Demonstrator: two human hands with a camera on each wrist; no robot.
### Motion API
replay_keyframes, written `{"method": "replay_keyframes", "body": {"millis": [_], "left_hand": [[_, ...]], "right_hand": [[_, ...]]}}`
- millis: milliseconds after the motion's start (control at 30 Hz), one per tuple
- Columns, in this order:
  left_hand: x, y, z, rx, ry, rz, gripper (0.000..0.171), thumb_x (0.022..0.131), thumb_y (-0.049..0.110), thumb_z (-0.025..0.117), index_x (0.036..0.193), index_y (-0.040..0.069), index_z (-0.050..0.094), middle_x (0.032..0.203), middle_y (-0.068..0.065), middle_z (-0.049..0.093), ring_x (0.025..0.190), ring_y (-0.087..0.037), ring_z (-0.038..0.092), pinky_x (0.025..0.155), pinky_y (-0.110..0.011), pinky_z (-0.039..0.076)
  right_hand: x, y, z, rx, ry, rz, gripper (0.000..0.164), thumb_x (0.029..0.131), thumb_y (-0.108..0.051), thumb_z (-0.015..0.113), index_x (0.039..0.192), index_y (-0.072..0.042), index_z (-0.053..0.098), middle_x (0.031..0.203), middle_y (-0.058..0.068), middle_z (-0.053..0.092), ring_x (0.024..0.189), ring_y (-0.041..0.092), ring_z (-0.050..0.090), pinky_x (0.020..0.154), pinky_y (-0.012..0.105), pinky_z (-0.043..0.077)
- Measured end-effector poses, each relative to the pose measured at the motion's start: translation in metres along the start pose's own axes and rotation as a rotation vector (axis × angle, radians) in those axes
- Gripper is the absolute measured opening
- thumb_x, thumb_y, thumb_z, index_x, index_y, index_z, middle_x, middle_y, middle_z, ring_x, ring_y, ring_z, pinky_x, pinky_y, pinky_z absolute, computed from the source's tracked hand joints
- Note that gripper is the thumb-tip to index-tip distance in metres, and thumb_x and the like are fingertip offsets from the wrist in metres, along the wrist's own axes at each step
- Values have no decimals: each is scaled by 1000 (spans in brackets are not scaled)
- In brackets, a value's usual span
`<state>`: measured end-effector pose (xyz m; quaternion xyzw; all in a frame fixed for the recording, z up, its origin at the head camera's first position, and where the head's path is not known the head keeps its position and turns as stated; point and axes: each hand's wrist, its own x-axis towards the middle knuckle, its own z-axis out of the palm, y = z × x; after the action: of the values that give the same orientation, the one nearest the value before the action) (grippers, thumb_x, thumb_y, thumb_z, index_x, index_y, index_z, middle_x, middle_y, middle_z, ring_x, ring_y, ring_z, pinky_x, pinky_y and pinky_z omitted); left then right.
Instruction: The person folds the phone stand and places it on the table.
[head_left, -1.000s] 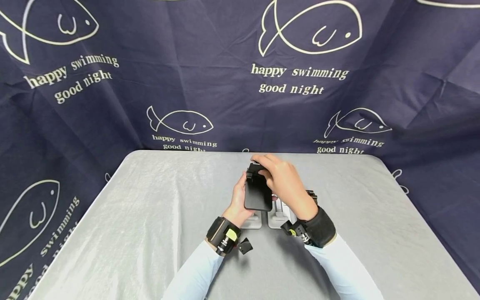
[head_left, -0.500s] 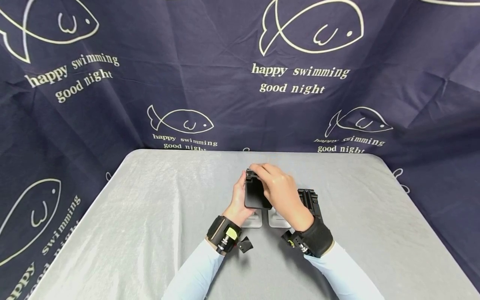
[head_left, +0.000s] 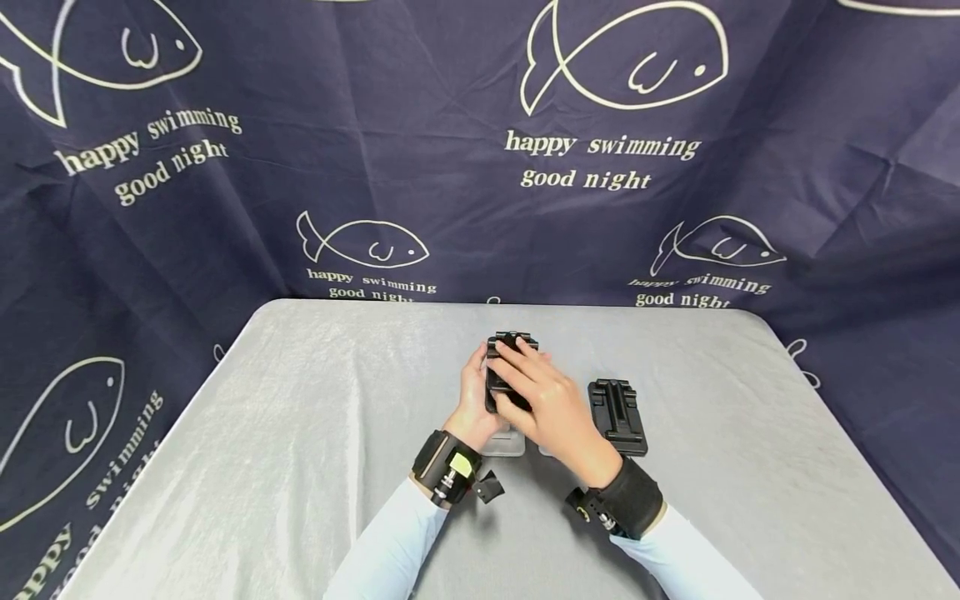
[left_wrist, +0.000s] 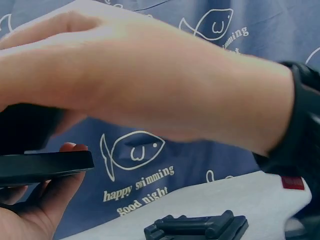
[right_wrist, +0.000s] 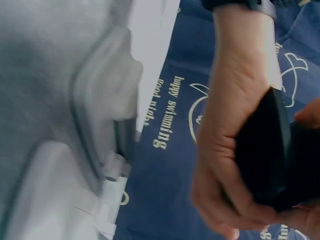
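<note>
A black phone [head_left: 513, 342] is held upright over the middle of the grey table [head_left: 300, 433]. My left hand [head_left: 471, 404] grips its left edge from behind, and the left wrist view shows the fingers [left_wrist: 55, 195] curled under the phone's edge [left_wrist: 45, 167]. My right hand [head_left: 536, 392] lies across the phone's front, with its fingers reaching toward the top edge. In the right wrist view the phone [right_wrist: 262, 150] sits in the left hand [right_wrist: 225, 130], with right fingertips on either side of it. The screen is mostly hidden.
A black folding stand [head_left: 617, 407] lies flat on the table to the right of the hands and also shows low in the left wrist view [left_wrist: 197, 227]. A silver stand [head_left: 504, 443] sits just below the hands. A dark fish-print cloth [head_left: 615, 158] hangs behind.
The right hand has slid down from the phone's top onto its front. The phone has lowered slightly. The black stand on the right, once hidden behind the right wrist, is now fully in view.
</note>
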<state>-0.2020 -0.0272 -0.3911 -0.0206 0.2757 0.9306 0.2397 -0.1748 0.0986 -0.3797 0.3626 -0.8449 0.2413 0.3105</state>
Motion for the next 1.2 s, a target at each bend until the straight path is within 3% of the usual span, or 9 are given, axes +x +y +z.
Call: {"method": "replay_keyframes", "body": {"millis": [200, 367, 667, 867, 1000, 1067, 1200], "left_hand": [[0, 4, 0, 16, -56, -48, 70, 99, 52, 8, 142, 3, 33, 119, -13, 60, 106, -17, 59, 91, -29, 47], [3, 2, -3, -22, -63, -86, 74, 98, 55, 9, 143, 1, 30, 127, -14, 56, 111, -24, 58, 99, -36, 42], [6, 0, -7, -63, -96, -129, 82, 96, 61, 7, 140, -3, 33, 119, -10, 62, 110, -25, 60, 96, -37, 46], [8, 0, -7, -46, -65, -92, 76, 97, 57, 5, 145, 2, 27, 135, -18, 49, 115, -30, 57, 106, -42, 37], [10, -1, -8, -45, -66, -53, 71, 99, 54, 6, 147, 5, 23, 148, -27, 31, 124, -34, 50, 108, -41, 36], [10, 0, -9, -30, -52, -28, 68, 100, 51, 6, 148, 7, 22, 145, -26, 34, 124, -31, 50, 104, -37, 40], [12, 1, -10, 9, 14, 15, 62, 101, 46, 8, 149, 9, 23, 125, -10, 48, 107, -15, 54, 88, -27, 46]], "right_hand": [[-9, -2, 8, 7, -27, 10, 43, 97, -41, 50, 126, -12, 63, 138, 7, 53, 131, 36, 45, 103, 50, 41], [-13, -1, 10, -6, -30, 11, 35, 98, -32, 52, 123, -12, 65, 135, 8, 56, 130, 35, 45, 102, 49, 43], [-15, -2, 11, -20, -31, 5, 33, 96, -30, 54, 122, -13, 66, 134, 7, 56, 130, 35, 46, 101, 46, 43], [-12, 1, 9, 9, -35, 8, 30, 93, -24, 59, 120, -13, 67, 132, 7, 58, 128, 35, 48, 94, 48, 49], [-4, 3, -1, 36, -106, 29, 29, 90, -19, 62, 118, -13, 68, 131, 7, 59, 127, 34, 49, 94, 49, 49], [2, 3, -9, 57, -176, 56, 27, 91, -18, 61, 116, -12, 69, 131, 7, 59, 127, 33, 50, 98, 48, 46], [18, 7, -28, 149, -310, 199, 25, 94, -22, 58, 113, -12, 70, 130, 4, 60, 122, 28, 55, 100, 45, 45]]}}
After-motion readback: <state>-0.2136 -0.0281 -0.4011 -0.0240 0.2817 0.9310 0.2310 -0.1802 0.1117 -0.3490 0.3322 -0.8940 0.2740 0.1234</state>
